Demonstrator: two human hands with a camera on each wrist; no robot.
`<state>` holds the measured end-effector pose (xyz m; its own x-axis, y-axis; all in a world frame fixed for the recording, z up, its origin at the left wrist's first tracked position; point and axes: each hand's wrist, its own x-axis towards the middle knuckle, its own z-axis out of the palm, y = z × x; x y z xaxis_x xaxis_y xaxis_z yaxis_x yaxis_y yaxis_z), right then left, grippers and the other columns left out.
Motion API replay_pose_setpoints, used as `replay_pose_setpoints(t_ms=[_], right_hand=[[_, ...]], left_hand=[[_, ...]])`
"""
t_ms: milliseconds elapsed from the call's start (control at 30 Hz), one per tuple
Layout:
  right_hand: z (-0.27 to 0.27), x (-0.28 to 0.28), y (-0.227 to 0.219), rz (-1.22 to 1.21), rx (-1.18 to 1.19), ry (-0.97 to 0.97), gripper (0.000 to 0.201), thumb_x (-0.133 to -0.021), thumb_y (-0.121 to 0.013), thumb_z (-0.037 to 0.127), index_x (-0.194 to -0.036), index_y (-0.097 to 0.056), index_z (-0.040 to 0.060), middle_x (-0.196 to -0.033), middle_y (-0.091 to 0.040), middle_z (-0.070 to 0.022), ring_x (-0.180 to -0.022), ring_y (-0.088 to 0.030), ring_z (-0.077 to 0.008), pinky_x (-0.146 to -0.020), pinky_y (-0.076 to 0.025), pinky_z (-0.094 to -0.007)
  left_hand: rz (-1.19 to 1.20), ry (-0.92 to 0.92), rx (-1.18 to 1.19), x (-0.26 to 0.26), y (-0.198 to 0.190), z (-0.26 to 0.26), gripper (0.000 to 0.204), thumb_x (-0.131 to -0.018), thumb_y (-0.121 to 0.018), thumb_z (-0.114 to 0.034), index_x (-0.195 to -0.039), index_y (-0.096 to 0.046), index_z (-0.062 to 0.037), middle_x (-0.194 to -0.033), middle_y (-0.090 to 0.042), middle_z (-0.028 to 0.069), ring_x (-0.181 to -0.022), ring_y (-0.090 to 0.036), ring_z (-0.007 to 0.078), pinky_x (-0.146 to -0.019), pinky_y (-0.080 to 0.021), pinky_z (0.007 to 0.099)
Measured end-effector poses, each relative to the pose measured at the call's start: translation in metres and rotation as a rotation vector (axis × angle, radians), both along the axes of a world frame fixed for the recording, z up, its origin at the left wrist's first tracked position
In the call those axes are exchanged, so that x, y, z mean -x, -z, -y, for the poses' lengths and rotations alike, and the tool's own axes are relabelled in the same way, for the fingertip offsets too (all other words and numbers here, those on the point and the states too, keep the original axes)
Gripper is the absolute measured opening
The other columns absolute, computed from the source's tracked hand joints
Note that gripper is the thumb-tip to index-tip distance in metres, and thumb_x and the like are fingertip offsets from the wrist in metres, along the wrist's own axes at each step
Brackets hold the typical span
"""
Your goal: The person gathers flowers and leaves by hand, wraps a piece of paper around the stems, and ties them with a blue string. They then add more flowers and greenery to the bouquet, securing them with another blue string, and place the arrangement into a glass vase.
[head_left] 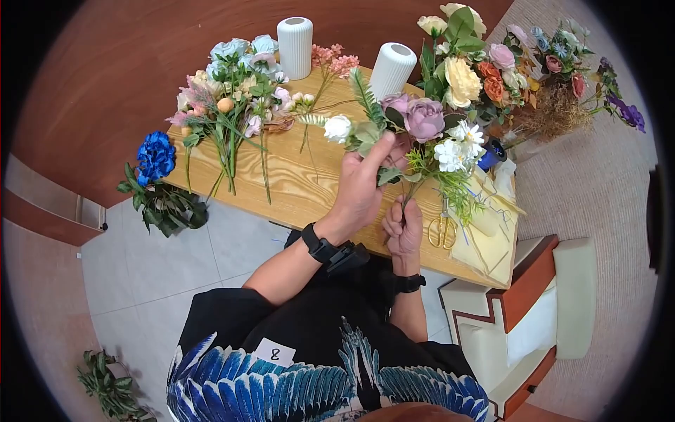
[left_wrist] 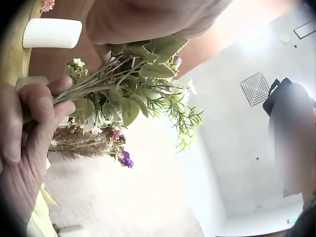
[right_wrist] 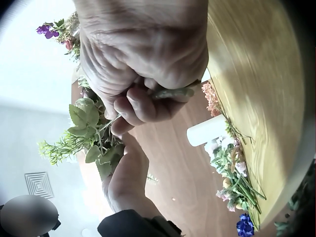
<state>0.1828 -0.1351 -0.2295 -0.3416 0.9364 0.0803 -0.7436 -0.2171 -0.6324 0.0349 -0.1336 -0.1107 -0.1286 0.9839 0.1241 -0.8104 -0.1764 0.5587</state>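
Note:
A small bouquet with mauve roses (head_left: pixel 425 119), white flowers (head_left: pixel 457 149) and green leaves (left_wrist: pixel 131 106) is held above the table's front edge. The right hand (head_left: pixel 404 228) grips its bundled stems (left_wrist: pixel 81 93) low down, fingers curled round them; in the right wrist view the same hand (right_wrist: pixel 143 59) has the stems in its fist. Higher up, just under the blooms, the left hand (head_left: pixel 362 186) holds the bouquet, thumb against the leaves by the mauve roses. A white rose (head_left: pixel 337 129) sticks out to the left of this hand.
Two white ribbed vases (head_left: pixel 294 49) stand at the back. Loose flowers (head_left: pixel 232 105) lie at the left, blue flowers (head_left: pixel 156 156) at the table's left end. Gold-handled scissors (head_left: pixel 442 231), yellow paper (head_left: pixel 478 246) and a blue spool (head_left: pixel 492 153) are at the right, fuller arrangements (head_left: pixel 464 81) behind.

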Motion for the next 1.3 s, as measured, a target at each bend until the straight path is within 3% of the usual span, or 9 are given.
replay_pose_setpoints(t_ms=[400,500,567,667,800,1000,1100,1200,1300], right_hand=[[0.001,0.004,0.000,0.068,-0.013,-0.020,0.029,-0.103,-0.049,0.030,-0.108,-0.058,0.0026,-0.070,-0.050,0.0013,-0.046,-0.034,-0.0044,-0.040,-0.026,-0.0192],[-0.001,0.004,0.003,0.002,0.007,-0.047,0.028,-0.102,-0.051,0.028,-0.111,-0.060,0.0025,-0.070,-0.055,-0.0020,-0.044,-0.035,-0.0053,-0.041,-0.027,-0.0205],[0.000,0.004,0.003,0.000,0.006,-0.056,0.028,-0.102,-0.051,0.028,-0.111,-0.060,0.0025,-0.070,-0.056,-0.0020,-0.044,-0.036,-0.0052,-0.041,-0.027,-0.0205],[0.001,0.004,0.005,0.012,-0.004,-0.059,0.028,-0.102,-0.052,0.028,-0.111,-0.060,0.0023,-0.070,-0.056,-0.0019,-0.044,-0.036,-0.0051,-0.041,-0.027,-0.0204],[0.000,0.004,0.008,0.051,0.009,-0.040,0.027,-0.102,-0.053,0.027,-0.110,-0.060,0.0016,-0.070,-0.057,-0.0021,-0.044,-0.037,-0.0052,-0.041,-0.028,-0.0204],[0.002,0.004,0.004,0.168,-0.001,-0.030,0.027,-0.102,-0.051,0.028,-0.111,-0.059,0.0028,-0.071,-0.054,-0.0004,-0.046,-0.035,-0.0052,-0.041,-0.027,-0.0199],[0.000,0.003,0.010,0.094,-0.048,-0.033,0.027,-0.102,-0.052,0.028,-0.111,-0.059,0.0026,-0.072,-0.055,-0.0006,-0.047,-0.036,-0.0058,-0.043,-0.028,-0.0211],[0.001,0.000,0.007,0.089,-0.011,-0.014,0.031,-0.101,-0.054,0.033,-0.109,-0.056,0.0037,-0.065,-0.051,-0.0012,-0.045,-0.033,-0.0070,-0.043,-0.027,-0.0237],[-0.002,-0.002,0.010,0.095,-0.069,-0.038,0.032,-0.100,-0.054,0.036,-0.108,-0.056,0.0047,-0.064,-0.050,-0.0011,-0.045,-0.034,-0.0075,-0.044,-0.027,-0.0244]], left_hand=[[0.066,-0.065,0.108,-0.001,0.001,-0.007,0.031,-0.101,-0.053,-0.024,-0.121,-0.058,-0.0014,-0.115,-0.067,0.0109,-0.103,-0.065,0.0177,-0.087,-0.053,0.0335],[0.185,-0.010,0.131,0.002,0.010,-0.009,0.029,-0.102,-0.049,-0.029,-0.115,-0.061,-0.0049,-0.109,-0.068,0.0078,-0.095,-0.065,0.0153,-0.084,-0.052,0.0326],[0.380,0.115,0.136,0.007,0.016,-0.008,0.035,-0.100,-0.049,-0.027,-0.122,-0.056,-0.0009,-0.116,-0.065,0.0117,-0.105,-0.064,0.0200,-0.085,-0.054,0.0345],[0.237,-0.012,0.211,0.002,0.013,-0.011,0.024,-0.100,-0.050,-0.029,-0.110,-0.062,-0.0114,-0.095,-0.067,0.0011,-0.080,-0.061,0.0129,-0.075,-0.051,0.0309],[0.100,-0.057,0.193,0.005,0.012,-0.012,0.020,-0.099,-0.052,-0.025,-0.109,-0.062,-0.0113,-0.095,-0.067,0.0003,-0.081,-0.061,0.0124,-0.072,-0.051,0.0318],[-0.029,0.082,0.320,0.022,0.029,-0.025,0.025,-0.097,-0.051,-0.010,-0.120,-0.058,-0.0025,-0.109,-0.066,0.0086,-0.096,-0.065,0.0163,-0.078,-0.054,0.0315],[-0.097,0.062,0.160,0.026,0.022,-0.024,0.026,-0.096,-0.052,-0.006,-0.121,-0.057,-0.0029,-0.107,-0.066,0.0073,-0.096,-0.065,0.0167,-0.083,-0.055,0.0339],[0.099,0.274,0.062,0.036,0.016,-0.009,0.033,-0.095,-0.056,-0.007,-0.127,-0.051,-0.0007,-0.115,-0.064,0.0121,-0.106,-0.064,0.0222,-0.095,-0.053,0.0387],[0.089,0.365,0.009,0.039,0.010,-0.004,0.032,-0.094,-0.056,-0.003,-0.126,-0.052,0.0004,-0.114,-0.066,0.0107,-0.103,-0.065,0.0199,-0.084,-0.056,0.0358]])
